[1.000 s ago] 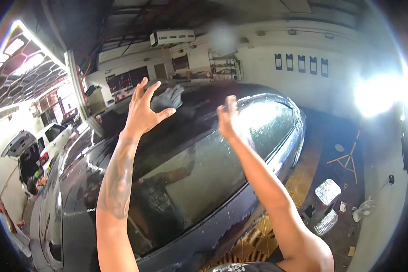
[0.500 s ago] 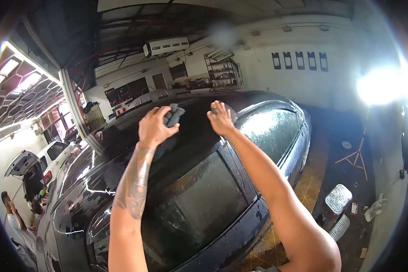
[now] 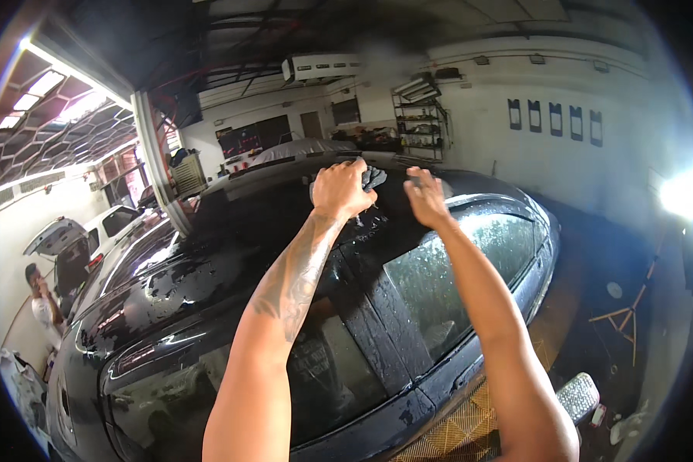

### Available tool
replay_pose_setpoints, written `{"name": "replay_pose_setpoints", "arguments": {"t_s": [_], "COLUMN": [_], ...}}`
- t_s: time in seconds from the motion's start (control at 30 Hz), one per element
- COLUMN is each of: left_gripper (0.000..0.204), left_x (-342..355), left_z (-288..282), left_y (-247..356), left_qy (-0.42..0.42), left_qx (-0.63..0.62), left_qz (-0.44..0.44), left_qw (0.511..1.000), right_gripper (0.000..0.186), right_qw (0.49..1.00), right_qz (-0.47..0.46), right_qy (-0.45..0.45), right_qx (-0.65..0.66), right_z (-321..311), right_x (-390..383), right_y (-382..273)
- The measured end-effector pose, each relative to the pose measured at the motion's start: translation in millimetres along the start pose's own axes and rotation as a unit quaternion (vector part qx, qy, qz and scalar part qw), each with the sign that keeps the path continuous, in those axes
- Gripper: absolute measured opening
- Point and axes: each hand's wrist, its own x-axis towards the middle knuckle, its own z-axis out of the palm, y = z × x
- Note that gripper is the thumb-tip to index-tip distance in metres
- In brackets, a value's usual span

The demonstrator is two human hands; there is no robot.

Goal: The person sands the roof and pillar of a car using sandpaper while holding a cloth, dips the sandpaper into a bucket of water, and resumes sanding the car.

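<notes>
My left hand (image 3: 342, 189), its forearm tattooed, is closed round a bunched dark grey cloth (image 3: 373, 179) at the wet roof of a black car (image 3: 262, 208). Folds of the cloth stick out on the right of my fingers. To the right of it, my right hand (image 3: 426, 198) is stretched out over the roof, fingers extended and slightly apart. A small dark patch shows by its fingers; I cannot make out what it is. Water drops cover the side window (image 3: 470, 269) below my right hand.
A bright work lamp (image 3: 687, 192) stands on a tripod (image 3: 630, 312) at the right. The step stool (image 3: 577, 398) with a metal tread is lower right, near yellow floor grating (image 3: 466, 423). Shelves (image 3: 420, 127) stand at the back. Another person (image 3: 42, 300) is far left, by a white car (image 3: 115, 227).
The view has shifted, so the room appears further right. Both hands remain at the roof, now closer together. My left hand still holds the cloth.
</notes>
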Motion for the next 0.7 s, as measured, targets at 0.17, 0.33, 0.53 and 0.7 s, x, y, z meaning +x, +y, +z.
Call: {"name": "replay_pose_setpoints", "arguments": {"t_s": [0.17,0.33,0.53,0.7], "left_gripper": [0.053,0.051,0.058,0.056], "left_x": [-24.6,-100.2,-151.3,-129.0], "left_z": [-32.2,-116.4,-151.7,-140.0], "left_y": [-52.0,-165.5,-203.2,-188.7], "left_qy": [-0.009,-0.006,0.055,0.045], "left_qx": [-0.007,0.092,0.130,0.144], "left_qz": [-0.106,-0.217,-0.237,-0.216], "left_qw": [0.994,0.972,0.961,0.965], "right_gripper": [0.062,0.059,0.050,0.052], "right_qw": [0.980,0.941,0.813,0.781], "right_qz": [0.121,-0.205,-0.288,-0.400], "right_qy": [-0.013,0.011,-0.051,-0.108], "right_qx": [0.155,0.270,0.503,0.466], "right_z": [0.0,-52.0,-42.9,-76.9], "right_x": [-15.1,-34.7,-1.1,6.4], "right_y": [34.6,-112.5,-43.6,-161.7]}}
